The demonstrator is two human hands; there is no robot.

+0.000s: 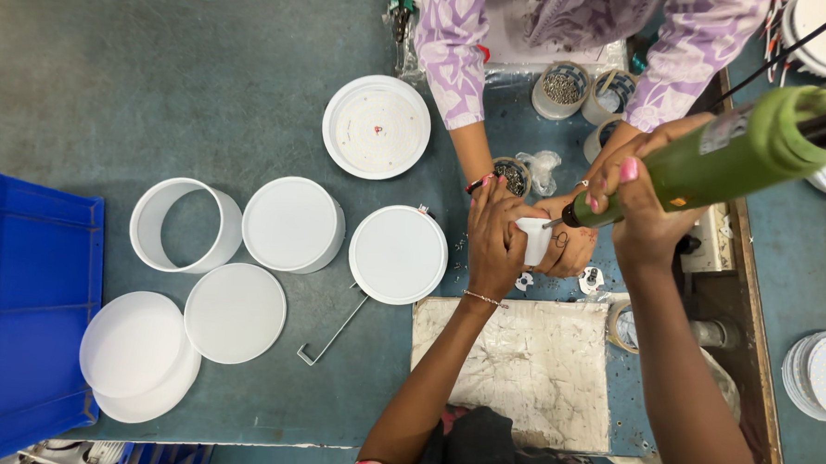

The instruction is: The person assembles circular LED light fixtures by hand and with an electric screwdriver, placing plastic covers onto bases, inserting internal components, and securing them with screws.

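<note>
Teal bench [205,93], small white part [533,239] half hidden, co-worker's hand [570,253] behind

Bright even overhead light, soft shadows, sharp focus, slight edge distortion

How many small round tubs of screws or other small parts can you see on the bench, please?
4: one tub under the purple sleeves, a second beside it, a third just below, and a fourth above the hands. Others may be hidden.
</note>
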